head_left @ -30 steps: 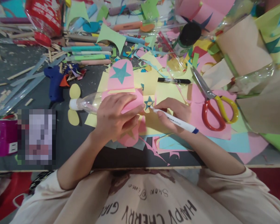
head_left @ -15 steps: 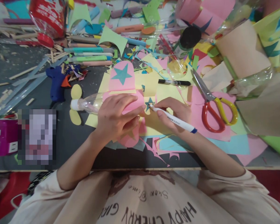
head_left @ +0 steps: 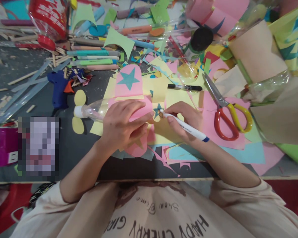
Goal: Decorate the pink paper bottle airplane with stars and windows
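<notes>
A plastic bottle [head_left: 95, 110] lies on its side, wrapped in pink paper. Pink paper wings stick out from it, the upper one carrying a blue star [head_left: 127, 78], and two yellow paper ovals sit by its white cap [head_left: 77, 111]. My left hand [head_left: 125, 124] is curled over the wrapped body and holds it; the fingers hide part of it. In my right hand [head_left: 185, 119] is a white acrylic marker [head_left: 188, 127] with a blue end. Its tip touches a small blue star [head_left: 158, 111] on the yellow paper at the bottle's tail end.
Scissors [head_left: 223, 105] with red and yellow handles lie on pink paper to the right. A black pen [head_left: 185, 87] is beyond my right hand. At left are a blue glue gun [head_left: 58, 87] and a blurred-out rectangle. Markers, paper scraps and a red-capped jar [head_left: 48, 23] crowd the far side.
The marker tip has shifted slightly to the right over the small star. My left hand stays on the bottle, and the whole view has moved a little.
</notes>
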The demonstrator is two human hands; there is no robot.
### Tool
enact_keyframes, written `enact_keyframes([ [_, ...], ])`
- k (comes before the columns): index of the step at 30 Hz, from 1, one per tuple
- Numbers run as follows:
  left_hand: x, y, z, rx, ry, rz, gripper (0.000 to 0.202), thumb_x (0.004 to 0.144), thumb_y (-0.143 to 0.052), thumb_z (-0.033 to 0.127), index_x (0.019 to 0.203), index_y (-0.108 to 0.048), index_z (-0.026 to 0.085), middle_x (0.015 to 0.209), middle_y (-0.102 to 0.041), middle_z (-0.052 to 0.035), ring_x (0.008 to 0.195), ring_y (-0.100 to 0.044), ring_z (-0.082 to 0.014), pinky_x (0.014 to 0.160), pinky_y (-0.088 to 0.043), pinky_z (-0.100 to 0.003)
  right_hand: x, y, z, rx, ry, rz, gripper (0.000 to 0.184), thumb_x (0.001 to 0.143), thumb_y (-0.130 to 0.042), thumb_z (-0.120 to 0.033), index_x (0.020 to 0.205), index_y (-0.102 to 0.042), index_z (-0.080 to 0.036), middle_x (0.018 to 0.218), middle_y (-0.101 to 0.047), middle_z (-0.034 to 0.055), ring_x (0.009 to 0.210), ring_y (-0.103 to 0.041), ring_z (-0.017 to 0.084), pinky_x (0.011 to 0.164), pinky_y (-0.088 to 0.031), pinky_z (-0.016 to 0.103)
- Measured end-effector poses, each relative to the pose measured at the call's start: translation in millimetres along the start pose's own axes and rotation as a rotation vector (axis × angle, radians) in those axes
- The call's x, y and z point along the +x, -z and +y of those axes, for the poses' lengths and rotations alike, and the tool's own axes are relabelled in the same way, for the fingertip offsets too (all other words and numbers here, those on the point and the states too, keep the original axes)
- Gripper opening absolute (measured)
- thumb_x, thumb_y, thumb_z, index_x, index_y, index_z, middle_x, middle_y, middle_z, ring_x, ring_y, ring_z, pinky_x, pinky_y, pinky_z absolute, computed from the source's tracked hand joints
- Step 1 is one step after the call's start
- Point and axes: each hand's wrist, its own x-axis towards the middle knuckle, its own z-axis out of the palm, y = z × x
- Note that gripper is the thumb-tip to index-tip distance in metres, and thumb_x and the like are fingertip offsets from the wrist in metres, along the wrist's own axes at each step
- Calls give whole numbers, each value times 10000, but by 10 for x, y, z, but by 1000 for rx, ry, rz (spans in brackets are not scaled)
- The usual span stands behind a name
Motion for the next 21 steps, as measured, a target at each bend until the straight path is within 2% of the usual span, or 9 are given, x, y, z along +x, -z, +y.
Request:
enact_keyframes([
  [5, -2, -9, -1, -14, -1, 22, 265, 909, -599, 259, 1163, -666, 291, 1168, -740, -64, 1045, -708, -249, 836, -573, -402, 0, -9, -5, -19, 16, -10, 133, 903, -559, -151, 874, -674, -211, 735, -743, 37, 644, -684, 166, 571, -558, 304],
  [9, -2, -6, -3, -32, 0, 3, 284, 894, -611, 227, 1166, -663, 289, 1188, -734, -70, 1069, -702, -256, 860, -559, -403, -14, -15, -3, -9, -15, -6, 141, 918, -558, -182, 879, -673, -254, 750, -743, 33, 653, -679, 183, 573, -558, 336],
  [13, -7, -3, -8, -44, -5, 5, 300, 894, -604, 227, 1184, -657, 283, 1193, -733, -80, 1063, -705, -268, 861, -552, -409, -17, -5, -5, -18, -11, -16, 169, 911, -557, -145, 891, -664, -275, 759, -742, 36, 648, -670, 188, 552, -546, 341],
  [21, -1, -6, -3, -15, -9, 2, 275, 910, -600, 238, 1175, -662, 276, 1191, -738, -78, 1058, -708, -258, 853, -555, -399, -4, -14, -8, -47, 16, 20, 125, 912, -551, -161, 862, -653, -213, 725, -731, 35, 625, -671, 159, 543, -532, 284],
])
